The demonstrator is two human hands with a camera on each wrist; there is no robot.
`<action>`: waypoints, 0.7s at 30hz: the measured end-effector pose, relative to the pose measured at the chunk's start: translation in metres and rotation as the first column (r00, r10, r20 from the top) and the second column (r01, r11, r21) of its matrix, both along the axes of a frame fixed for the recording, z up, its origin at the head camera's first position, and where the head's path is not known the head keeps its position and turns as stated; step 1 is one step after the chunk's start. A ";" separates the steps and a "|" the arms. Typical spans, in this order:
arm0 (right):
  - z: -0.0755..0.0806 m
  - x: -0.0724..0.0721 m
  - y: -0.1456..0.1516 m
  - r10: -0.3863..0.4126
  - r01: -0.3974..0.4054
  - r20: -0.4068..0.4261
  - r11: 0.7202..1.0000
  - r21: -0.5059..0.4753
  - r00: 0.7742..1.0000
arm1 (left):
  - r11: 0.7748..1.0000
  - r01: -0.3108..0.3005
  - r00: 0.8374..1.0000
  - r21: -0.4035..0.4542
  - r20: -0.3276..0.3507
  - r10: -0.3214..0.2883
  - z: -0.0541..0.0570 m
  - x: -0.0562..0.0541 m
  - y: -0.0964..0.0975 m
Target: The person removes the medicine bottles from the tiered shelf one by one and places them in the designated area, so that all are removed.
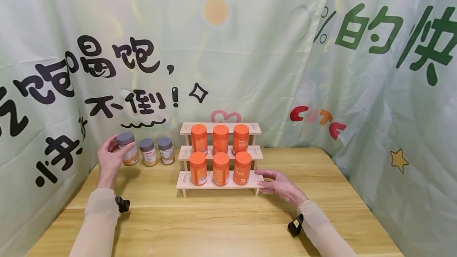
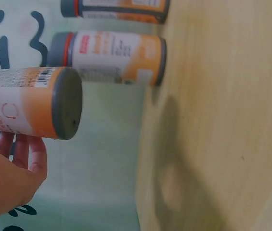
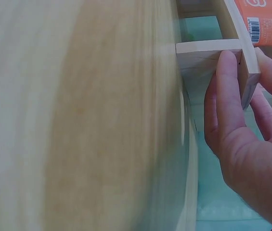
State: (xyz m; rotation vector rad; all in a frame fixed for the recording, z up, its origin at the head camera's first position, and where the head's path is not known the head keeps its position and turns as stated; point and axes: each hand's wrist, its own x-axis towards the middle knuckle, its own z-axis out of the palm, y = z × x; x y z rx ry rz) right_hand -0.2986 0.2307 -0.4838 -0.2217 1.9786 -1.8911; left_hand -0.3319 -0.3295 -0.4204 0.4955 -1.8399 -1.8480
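Note:
My left hand (image 1: 110, 158) grips a grey-lidded jar (image 1: 130, 154) with a white and orange label, lifted above the table at the left. In the left wrist view the jar (image 2: 34, 102) lies sideways across the picture, its dark base showing. Beside it stand two more grey-lidded jars, a near one (image 1: 149, 156) and a farther one (image 1: 166, 154). At the right end of the three-tier wooden stand (image 1: 221, 186), my right hand (image 1: 280, 185) holds the bottom shelf's edge (image 3: 250, 67) between thumb and fingers. Orange jars (image 1: 221, 171) stand in two rows on the lower two tiers.
The stand's top shelf (image 1: 185, 128) bears no jar. A wooden table (image 1: 200, 225) lies beneath everything, with a printed pale green curtain (image 1: 250, 70) behind and along both sides. A small black device (image 1: 295, 225) is on each wrist.

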 end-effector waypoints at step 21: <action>0.003 0.000 -0.001 0.001 -0.001 0.010 1.000 0.002 1.000 | 0.946 0.141 0.982 -0.293 0.161 -0.096 -0.038 -0.012 -0.023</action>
